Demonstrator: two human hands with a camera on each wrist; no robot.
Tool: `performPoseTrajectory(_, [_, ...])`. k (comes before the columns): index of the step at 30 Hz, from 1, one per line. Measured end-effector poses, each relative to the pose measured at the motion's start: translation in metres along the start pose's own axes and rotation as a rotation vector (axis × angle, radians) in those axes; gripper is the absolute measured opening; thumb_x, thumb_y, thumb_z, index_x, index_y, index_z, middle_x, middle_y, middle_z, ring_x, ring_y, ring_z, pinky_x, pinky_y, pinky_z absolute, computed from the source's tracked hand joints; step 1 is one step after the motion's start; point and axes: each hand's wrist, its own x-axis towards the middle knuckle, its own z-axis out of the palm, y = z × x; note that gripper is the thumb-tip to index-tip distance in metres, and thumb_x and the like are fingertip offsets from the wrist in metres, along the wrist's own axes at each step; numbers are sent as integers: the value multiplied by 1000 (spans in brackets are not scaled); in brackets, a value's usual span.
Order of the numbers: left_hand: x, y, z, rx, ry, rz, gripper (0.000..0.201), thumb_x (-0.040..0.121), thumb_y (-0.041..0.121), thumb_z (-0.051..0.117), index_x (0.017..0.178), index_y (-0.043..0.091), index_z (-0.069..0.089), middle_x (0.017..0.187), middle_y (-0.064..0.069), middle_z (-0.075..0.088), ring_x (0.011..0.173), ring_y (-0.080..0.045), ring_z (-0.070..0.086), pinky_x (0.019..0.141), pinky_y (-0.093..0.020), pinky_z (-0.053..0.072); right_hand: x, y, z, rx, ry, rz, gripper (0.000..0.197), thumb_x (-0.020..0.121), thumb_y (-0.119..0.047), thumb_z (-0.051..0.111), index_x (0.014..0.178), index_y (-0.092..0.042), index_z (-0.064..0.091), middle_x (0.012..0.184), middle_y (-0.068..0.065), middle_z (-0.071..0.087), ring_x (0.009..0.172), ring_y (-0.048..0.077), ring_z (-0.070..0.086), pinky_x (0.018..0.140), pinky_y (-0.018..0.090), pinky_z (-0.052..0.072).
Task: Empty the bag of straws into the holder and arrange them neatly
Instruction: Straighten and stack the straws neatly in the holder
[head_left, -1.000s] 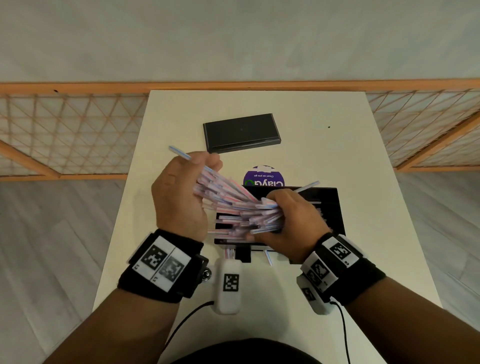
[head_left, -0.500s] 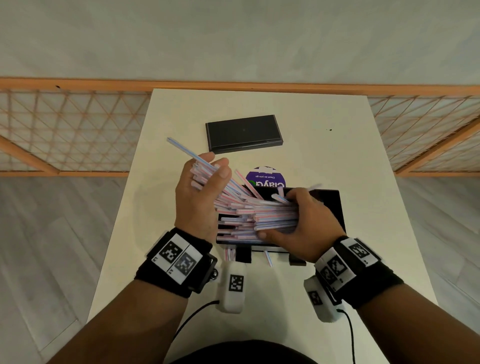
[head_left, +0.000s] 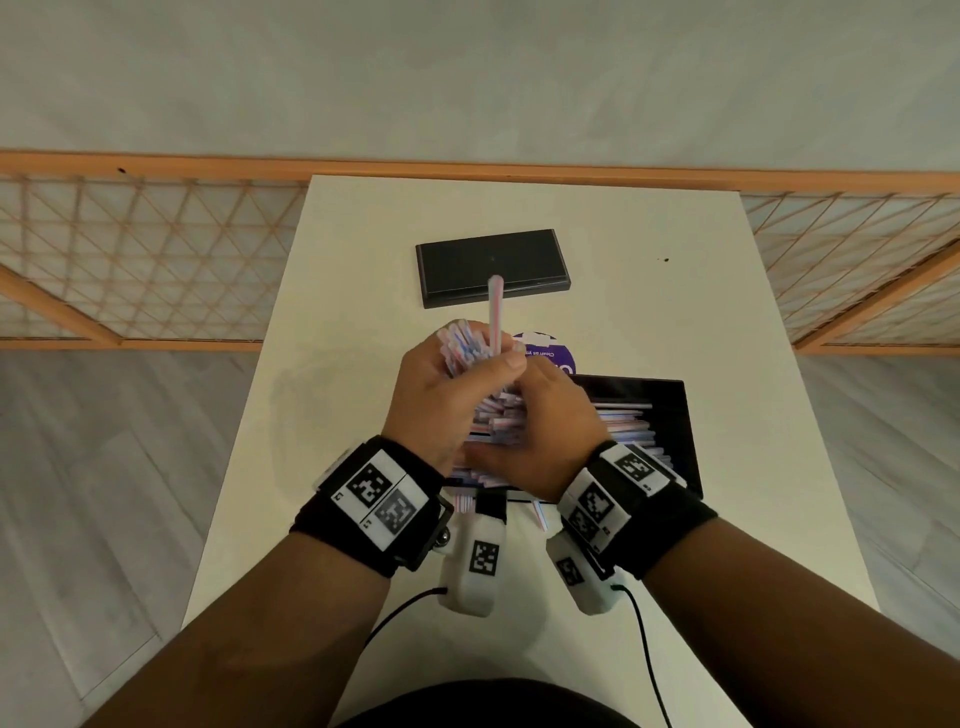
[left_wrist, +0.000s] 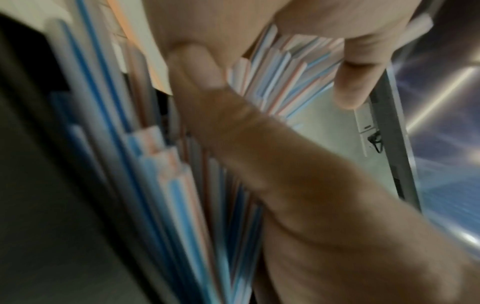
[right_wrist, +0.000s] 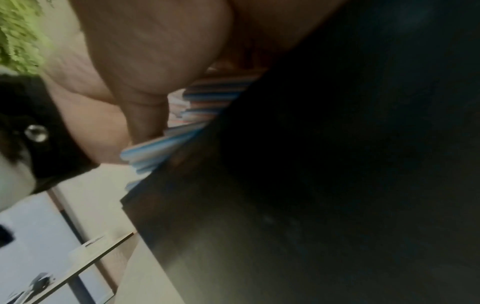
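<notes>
Left hand (head_left: 441, 395): curled round a bundle of striped straws (head_left: 462, 348), thumb across the front; the bundle stands nearly upright over the left end of the holder.
Right hand (head_left: 550, 431): closed on the same bundle from the right, fingers wrapped over the straws, touching the left hand.
Straws in hand: pink, blue and white stripes, tips fanned unevenly above the left hand; 1 long straw (head_left: 496, 312) sticks out well past the rest, pointing toward the far side.
Holder (head_left: 680, 426): black open box on the near part of the table, right of centre; more straws (head_left: 623, 421) lie flat inside it, roughly parallel.
Loose straws (head_left: 540, 514): a few ends poke out on the table at the holder's near edge, between the 2 wrists.
Lid (head_left: 491, 265): flat black rectangle, far of the hands, apart from the holder.
Purple round label (head_left: 550, 356): partly hidden behind the hands, just far of the holder.
Table (head_left: 675, 312): pale cream top.
Wrist views: blurred; the left one shows fingers (left_wrist: 197, 67) and thumb pinching straw ends.
</notes>
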Motion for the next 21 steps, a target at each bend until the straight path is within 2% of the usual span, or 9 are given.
performPoseTrajectory(3, [-4,10,5,14,0,91,26,74,22,73,82,-2,66,82,-34,62,84,-55,64,82,-66,55,-1,-9,-1,40,50,-85,79,66,-58,62,133,-20,48,116,-1,59,105,20,56,89,46,50])
performPoseTrajectory(5, [-7,20,8,-37,-9,136,3,74,10,70,73,9,68,76,-26,65,83,-48,68,78,-53,60,-5,-16,-8,107,198,-171,66,70,-51,57,124,-12,55,106,4,60,96,24,57,80,46,52])
performPoseTrajectory(7, [-12,28,12,-93,-30,171,18,75,4,64,68,19,71,75,-15,70,80,-33,72,73,-41,59,-9,-20,-14,135,333,-214,57,71,-45,58,115,-9,57,99,5,56,90,26,55,73,45,51])
performPoseTrajectory(9, [-13,29,15,-165,-41,171,12,75,4,64,73,15,68,74,-11,70,81,-28,73,73,-38,58,-10,-23,-17,93,389,-200,53,70,-44,60,111,-12,56,97,4,53,87,26,54,71,46,49])
performPoseTrajectory(10, [-12,27,15,-202,-25,157,6,73,8,68,77,11,65,74,-12,69,78,-27,72,72,-37,58,-10,-23,-17,48,387,-177,52,68,-45,60,110,-14,55,98,4,53,87,27,53,72,46,49])
performPoseTrajectory(13, [-8,18,7,-224,108,106,32,63,29,74,87,11,63,82,-16,67,70,-26,69,70,-37,57,-10,-22,-10,-146,266,-68,53,65,-49,61,108,-18,54,101,3,53,89,28,52,76,47,48])
performPoseTrajectory(15, [-6,10,-2,-205,175,92,40,63,37,74,92,13,65,93,-17,70,82,-26,70,77,-40,57,-11,-20,-4,-213,162,-31,58,66,-55,63,112,-20,52,107,1,53,95,27,50,83,46,46])
performPoseTrajectory(18, [-5,5,-14,-226,239,39,52,64,46,72,102,12,63,105,-18,72,101,-31,71,85,-44,58,-15,-15,-2,-146,100,-65,71,68,-64,66,124,-23,46,117,-3,52,105,20,48,93,43,44])
performPoseTrajectory(21, [-1,6,-22,-297,301,-45,55,63,48,76,104,14,63,105,-15,74,104,-31,72,90,-45,56,-25,-7,-15,13,149,-116,74,68,-56,76,125,-21,46,117,-6,51,107,14,49,93,32,45])
